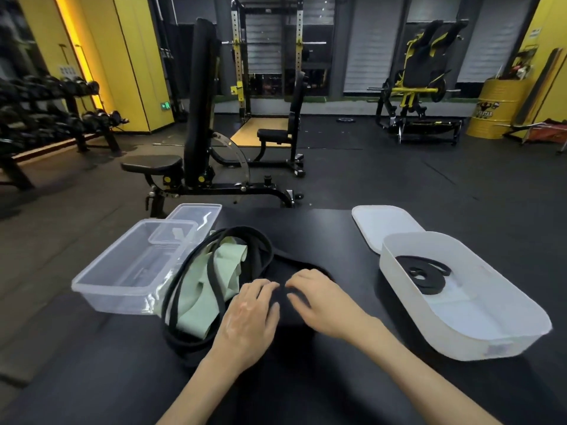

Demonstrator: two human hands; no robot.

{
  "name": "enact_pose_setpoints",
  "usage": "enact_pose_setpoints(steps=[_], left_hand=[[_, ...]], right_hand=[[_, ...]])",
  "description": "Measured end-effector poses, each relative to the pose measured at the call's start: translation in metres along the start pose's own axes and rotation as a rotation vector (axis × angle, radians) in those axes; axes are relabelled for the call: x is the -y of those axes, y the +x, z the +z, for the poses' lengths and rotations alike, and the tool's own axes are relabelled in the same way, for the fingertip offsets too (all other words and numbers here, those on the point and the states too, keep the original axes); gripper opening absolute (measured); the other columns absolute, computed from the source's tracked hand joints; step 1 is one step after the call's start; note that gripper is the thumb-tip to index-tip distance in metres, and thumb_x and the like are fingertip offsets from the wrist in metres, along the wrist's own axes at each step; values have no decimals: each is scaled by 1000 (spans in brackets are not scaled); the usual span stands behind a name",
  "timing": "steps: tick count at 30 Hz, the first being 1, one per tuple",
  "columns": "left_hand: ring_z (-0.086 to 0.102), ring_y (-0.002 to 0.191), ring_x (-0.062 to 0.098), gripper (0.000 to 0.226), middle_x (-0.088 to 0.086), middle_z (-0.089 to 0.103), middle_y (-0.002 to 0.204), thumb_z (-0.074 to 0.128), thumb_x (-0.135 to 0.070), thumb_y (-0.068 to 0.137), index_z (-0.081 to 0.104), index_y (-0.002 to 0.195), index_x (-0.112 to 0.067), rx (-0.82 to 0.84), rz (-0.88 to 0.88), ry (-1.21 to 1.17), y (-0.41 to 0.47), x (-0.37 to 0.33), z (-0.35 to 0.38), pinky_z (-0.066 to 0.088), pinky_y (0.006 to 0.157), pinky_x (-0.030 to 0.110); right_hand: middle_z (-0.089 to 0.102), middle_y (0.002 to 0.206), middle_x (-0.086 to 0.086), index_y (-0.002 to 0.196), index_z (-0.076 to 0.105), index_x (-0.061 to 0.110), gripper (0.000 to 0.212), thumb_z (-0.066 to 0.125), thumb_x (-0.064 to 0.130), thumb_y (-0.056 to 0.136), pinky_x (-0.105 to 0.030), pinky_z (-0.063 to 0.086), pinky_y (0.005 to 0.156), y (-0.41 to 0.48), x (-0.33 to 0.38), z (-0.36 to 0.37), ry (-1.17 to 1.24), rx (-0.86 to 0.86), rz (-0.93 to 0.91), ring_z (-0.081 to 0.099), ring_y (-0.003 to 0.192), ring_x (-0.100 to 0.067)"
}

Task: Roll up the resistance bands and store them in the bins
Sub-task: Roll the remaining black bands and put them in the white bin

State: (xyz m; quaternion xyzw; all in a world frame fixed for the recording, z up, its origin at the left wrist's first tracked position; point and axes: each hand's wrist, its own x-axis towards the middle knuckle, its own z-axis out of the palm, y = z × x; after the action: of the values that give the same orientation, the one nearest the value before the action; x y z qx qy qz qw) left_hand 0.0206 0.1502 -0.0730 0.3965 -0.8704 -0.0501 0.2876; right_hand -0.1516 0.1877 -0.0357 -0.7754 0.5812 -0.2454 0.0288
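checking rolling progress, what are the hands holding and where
The left hand and right hand pinch the black resistance band at its near end.

The left-edge bin (101,289) is clear, glossy plastic; the right-edge bin (491,342) is smooth, milky white plastic. The tabletop (322,234) and black bands (214,280) look matt; the green band (196,305) looks soft and matt.

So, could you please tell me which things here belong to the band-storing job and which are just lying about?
Part of the job: left hand, right hand, the black band under their fingers, loose black bands, green bands, clear bin, white bin, rolled band inside it.
Just lying about: weight bench, dumbbell rack, yellow drum.
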Motion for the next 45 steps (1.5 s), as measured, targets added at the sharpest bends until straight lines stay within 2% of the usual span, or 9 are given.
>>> enact_pose_setpoints(steps=[7,13,16,20,25,29,34,39,45], left_hand=[[55,102,16,23,-2,55,106,50,-18,93,59,114,-15,114,-77,-19,-6,29,-22,43,85,25],[52,105,18,20,-1,50,109,56,-14,89,57,109,-14,148,-160,-3,-4,40,-33,38,83,22],[54,99,17,33,-2,47,107,66,-28,86,46,110,-17,145,-287,61,-8,44,-40,41,83,23],[59,93,21,36,2,57,89,64,-23,86,36,108,-18,242,-362,83,-15,48,-42,44,78,28],[60,94,26,25,-2,60,92,52,-19,92,47,116,-21,-45,-315,64,-9,38,-70,44,78,34],[57,94,17,17,-6,61,98,55,-14,94,60,109,-21,-258,-259,-69,16,27,-115,36,76,26],[59,94,16,16,1,65,102,60,-7,91,65,103,-15,-333,-41,-57,73,16,-166,42,82,25],[54,81,2,15,-8,61,95,60,-10,92,66,104,-18,-371,64,-132,130,-18,-215,42,79,18],[64,90,9,13,-7,68,96,65,-19,91,70,101,-25,-404,22,-518,171,-64,-251,54,80,25]], right_hand=[[56,112,-3,130,47,20,36,42,19,95,-32,41,93,22,27,35,-7,154,22,48,106,-20],[53,110,-7,132,47,23,41,38,15,93,-35,44,89,29,34,54,-34,236,73,49,108,-25],[51,118,-8,139,44,21,44,38,18,95,-36,44,93,26,35,62,-52,231,98,48,112,-26],[48,120,-6,140,41,19,46,42,18,94,-35,43,93,15,35,72,-69,165,87,44,111,-24],[56,111,4,136,48,21,46,51,19,91,-24,45,76,-7,32,86,-55,-31,78,49,100,-15],[58,90,11,122,61,22,43,62,16,79,-15,39,57,-15,39,92,-87,-135,82,53,81,-9],[55,94,12,129,57,24,45,50,20,85,-13,40,67,-15,32,94,-69,-121,84,50,87,-8],[46,122,6,143,38,28,52,46,27,91,-28,32,102,2,36,56,95,92,136,38,114,-14],[42,135,1,146,30,25,77,72,33,82,-23,35,98,41,58,-77,522,-234,276,42,125,-13]])
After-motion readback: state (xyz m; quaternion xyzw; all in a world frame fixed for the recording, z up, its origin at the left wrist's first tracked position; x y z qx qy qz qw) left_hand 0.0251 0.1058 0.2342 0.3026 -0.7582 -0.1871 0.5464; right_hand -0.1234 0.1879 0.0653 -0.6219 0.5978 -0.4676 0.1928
